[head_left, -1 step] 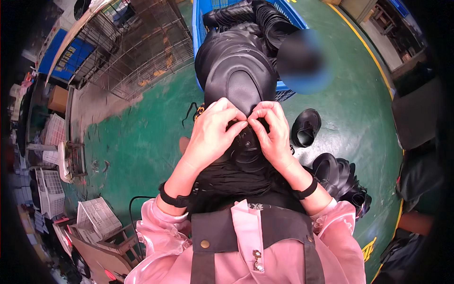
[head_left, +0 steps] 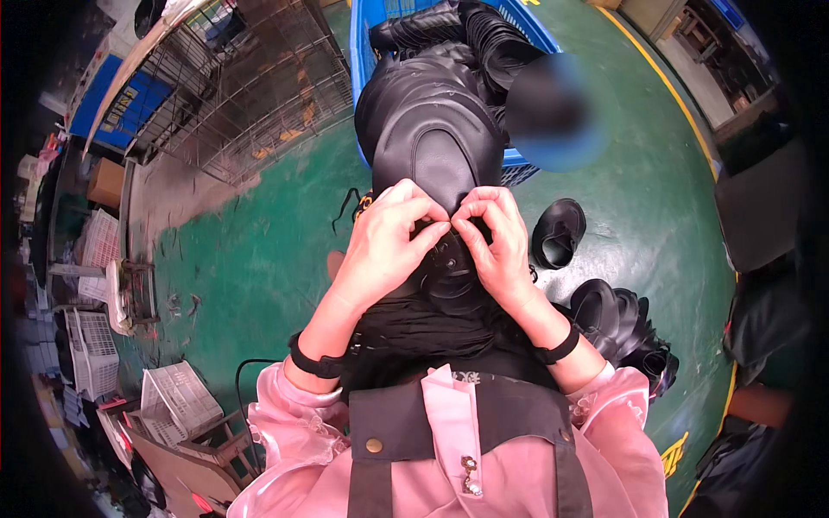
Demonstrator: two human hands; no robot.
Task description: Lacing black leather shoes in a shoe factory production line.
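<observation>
A tall black leather boot [head_left: 432, 129] lies across my lap with its toe pointing away from me. My left hand [head_left: 384, 242] and my right hand [head_left: 494, 237] meet at the middle of the boot, where the foot joins the shaft. The fingertips of both hands pinch the leather or a small fitting there; what exactly they grip is hidden under the fingers. The boot's dark pleated shaft [head_left: 432, 332] hangs down toward my pink sleeves. Each wrist wears a black band.
A blue plastic crate [head_left: 362, 52] with more black boots stands just behind the held boot. One loose black boot [head_left: 557, 233] and a heap of others [head_left: 626, 324] lie on the green floor at right. Wire cages [head_left: 250, 86] stand at back left, white baskets [head_left: 177, 397] at lower left.
</observation>
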